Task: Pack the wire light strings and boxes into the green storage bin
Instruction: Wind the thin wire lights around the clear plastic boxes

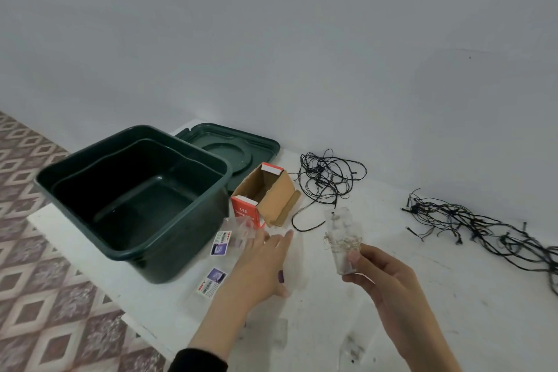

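Both our hands sit low over the near part of the white table [453,296]. Our right hand [383,275] pinches a clear packet [344,238] by its lower end, thumb on the front face, with a pale wire string [344,243] bunched inside or against it — we cannot tell which. Our left hand [262,260] lies flat, fingers spread and holding nothing, reaching toward a crumpled clear wrapper [238,228] just beside the bin [181,251].

That green bin stands at the table's left edge, empty as far as we can see, its lid [238,142] lying behind it against the wall. An open box [265,196], red and cardboard, sits just beside the bin's right wall. Two black strings lie loose: one tangle [329,178] near the back edge, another [483,223] toward the right edge. Two small label cards [220,243] rest near the bin's near corner.

We judge nothing is packed yet, and the risks follow from that. Held only at its end, the packet could tip and shed its string. Loose black tangles could snag on the box flaps or knot together if we scoop them in one go — better lifted one at a time. And the bin overhangs the left edge a little, so a push from our left hand could shove it off.
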Demonstrator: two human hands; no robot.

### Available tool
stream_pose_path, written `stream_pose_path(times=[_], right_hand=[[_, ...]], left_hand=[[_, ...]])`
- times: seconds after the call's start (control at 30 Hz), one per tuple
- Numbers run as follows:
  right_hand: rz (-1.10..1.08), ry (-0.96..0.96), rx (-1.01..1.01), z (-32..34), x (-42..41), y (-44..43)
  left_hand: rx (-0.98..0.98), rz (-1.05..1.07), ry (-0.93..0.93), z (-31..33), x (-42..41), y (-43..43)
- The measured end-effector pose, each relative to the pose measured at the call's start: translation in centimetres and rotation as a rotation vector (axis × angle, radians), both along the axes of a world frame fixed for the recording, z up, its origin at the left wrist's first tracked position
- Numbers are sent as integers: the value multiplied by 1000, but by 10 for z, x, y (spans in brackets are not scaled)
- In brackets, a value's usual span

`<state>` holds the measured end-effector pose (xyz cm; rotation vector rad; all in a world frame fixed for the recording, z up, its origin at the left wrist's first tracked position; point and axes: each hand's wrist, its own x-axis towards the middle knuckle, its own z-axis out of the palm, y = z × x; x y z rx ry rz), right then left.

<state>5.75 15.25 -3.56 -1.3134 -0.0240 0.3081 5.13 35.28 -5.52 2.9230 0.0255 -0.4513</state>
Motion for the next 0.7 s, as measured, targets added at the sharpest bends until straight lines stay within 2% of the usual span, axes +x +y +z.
stream_pose_path(times=[0.1,0.27,0.33,0.5,0.7], right_hand=[[-26,-8,8,3,-1,-3],[-70,-36,8,15,-5,-13],[-80,-61,4,23,-8,-16],[-172,-139,-19,45,-20,-22],[-298,-198,-241,54,-31,-34]], left_hand=[[-89,18,-76,7,2,-6],[-581,44,-309,33,-9,-26],[-694,40,-364,40,-13,-36],[-803,-52,-492,50,-16,-60],[-868,-132,-627,64,-15,-84]])
